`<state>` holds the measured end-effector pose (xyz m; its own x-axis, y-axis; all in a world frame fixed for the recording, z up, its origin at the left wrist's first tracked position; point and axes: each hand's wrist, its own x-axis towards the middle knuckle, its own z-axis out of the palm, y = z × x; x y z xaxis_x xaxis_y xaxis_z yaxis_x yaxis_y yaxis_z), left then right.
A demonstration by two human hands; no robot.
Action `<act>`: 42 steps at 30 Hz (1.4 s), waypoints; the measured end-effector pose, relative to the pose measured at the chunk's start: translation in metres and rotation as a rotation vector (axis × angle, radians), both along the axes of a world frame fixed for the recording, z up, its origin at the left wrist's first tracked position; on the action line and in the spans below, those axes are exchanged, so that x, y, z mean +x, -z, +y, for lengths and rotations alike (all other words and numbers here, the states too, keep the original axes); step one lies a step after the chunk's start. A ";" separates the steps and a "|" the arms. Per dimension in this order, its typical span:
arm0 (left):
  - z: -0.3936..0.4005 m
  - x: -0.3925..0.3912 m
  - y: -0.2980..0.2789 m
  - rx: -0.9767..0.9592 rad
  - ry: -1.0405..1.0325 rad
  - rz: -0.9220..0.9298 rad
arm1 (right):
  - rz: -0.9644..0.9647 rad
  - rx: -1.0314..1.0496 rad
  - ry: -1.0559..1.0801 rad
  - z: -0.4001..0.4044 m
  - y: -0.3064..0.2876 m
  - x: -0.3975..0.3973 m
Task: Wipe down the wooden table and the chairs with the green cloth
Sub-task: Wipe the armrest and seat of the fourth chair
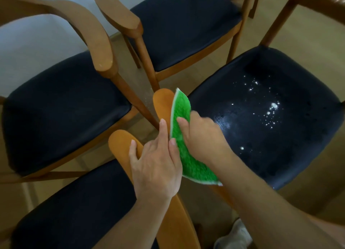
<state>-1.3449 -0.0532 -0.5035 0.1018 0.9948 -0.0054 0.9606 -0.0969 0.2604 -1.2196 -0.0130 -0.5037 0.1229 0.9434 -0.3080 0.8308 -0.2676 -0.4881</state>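
The green cloth (pixel 183 136) is draped over the wooden armrest (pixel 162 101) of the right chair. My right hand (pixel 202 136) grips the cloth around that armrest, thumb on the near side. My left hand (pixel 158 161) lies with straight fingers across the gap between this armrest and the armrest (pixel 121 142) of the near chair, its fingertips touching both. The right chair's dark seat (pixel 261 127) is wet and speckled with white crumbs or powder.
Four wooden armchairs with dark seats crowd together: one at left (pixel 61 108), one at the back (pixel 179 24), one at right, one nearest me (pixel 78 211). A wooden table edge (pixel 321 2) shows at top right. A light shoe (pixel 235 235) is on the floor below.
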 end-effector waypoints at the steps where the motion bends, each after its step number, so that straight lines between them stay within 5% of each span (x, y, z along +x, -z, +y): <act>1: 0.000 0.000 0.000 -0.001 0.001 -0.001 | 0.020 -0.010 0.001 0.017 0.002 -0.005; 7: 0.000 -0.002 0.001 -0.024 -0.009 -0.008 | 0.022 0.068 0.026 0.030 0.000 -0.018; 16: -0.001 0.000 -0.001 -0.037 -0.032 -0.017 | -0.385 0.133 -0.183 -0.099 -0.003 -0.004; 29: -0.002 -0.002 0.000 0.074 -0.083 -0.151 | -0.329 0.174 -0.458 -0.002 -0.006 -0.029; 42: -0.025 0.007 0.003 0.054 -0.054 -0.115 | -0.408 0.151 -0.342 -0.192 0.003 0.065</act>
<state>-1.3380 -0.0778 -0.5068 0.0454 0.9973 0.0569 0.9290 -0.0631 0.3646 -1.1543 -0.2046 -0.5065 -0.1175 0.9805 -0.1573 0.9878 0.0990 -0.1204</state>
